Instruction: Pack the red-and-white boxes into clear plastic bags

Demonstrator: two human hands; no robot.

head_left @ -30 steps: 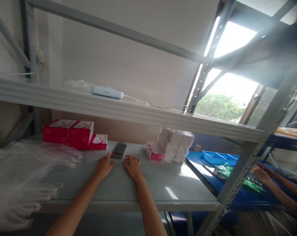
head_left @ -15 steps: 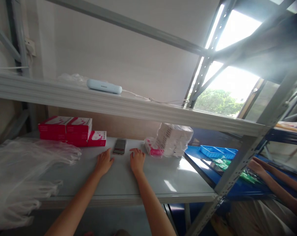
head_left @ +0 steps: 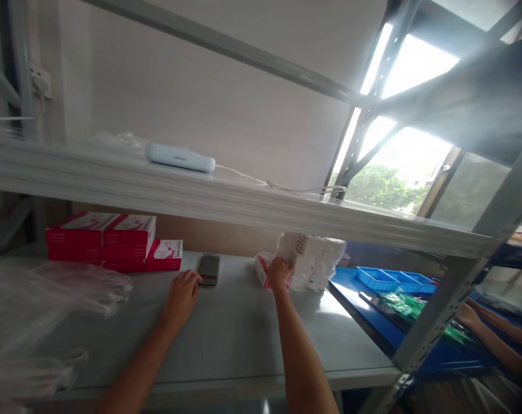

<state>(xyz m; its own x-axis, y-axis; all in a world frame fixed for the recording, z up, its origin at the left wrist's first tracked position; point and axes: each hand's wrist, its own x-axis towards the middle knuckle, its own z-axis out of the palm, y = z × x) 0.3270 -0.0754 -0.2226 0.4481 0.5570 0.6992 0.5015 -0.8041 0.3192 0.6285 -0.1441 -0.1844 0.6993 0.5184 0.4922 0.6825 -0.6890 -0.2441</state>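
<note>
My left hand (head_left: 183, 294) rests on the grey shelf top, fingers loosely bent and nothing visibly in them. Its fingertips are by the near left edge of a dark smartphone (head_left: 209, 270), which lies flat. Further right, my right hand (head_left: 280, 272) is closed over a small pink-and-white box in clear plastic (head_left: 261, 267); its fingertips are partly hidden. Right beside that hand stands a plastic-wrapped white pack (head_left: 315, 261) with printed marks on one side.
Stacked red-and-white boxes (head_left: 77, 244) stand at the back left, behind clear plastic bags (head_left: 31, 310). An upper shelf beam (head_left: 243, 210) crosses overhead, bearing a pale blue device (head_left: 181, 158) with a cable. At right, another person's hands (head_left: 470, 316) are near blue trays (head_left: 384, 279) and green packets.
My right hand has moved right and forward from the bare shelf top to the pink-and-white box. The left hand stays near the phone. The view has shifted slightly.
</note>
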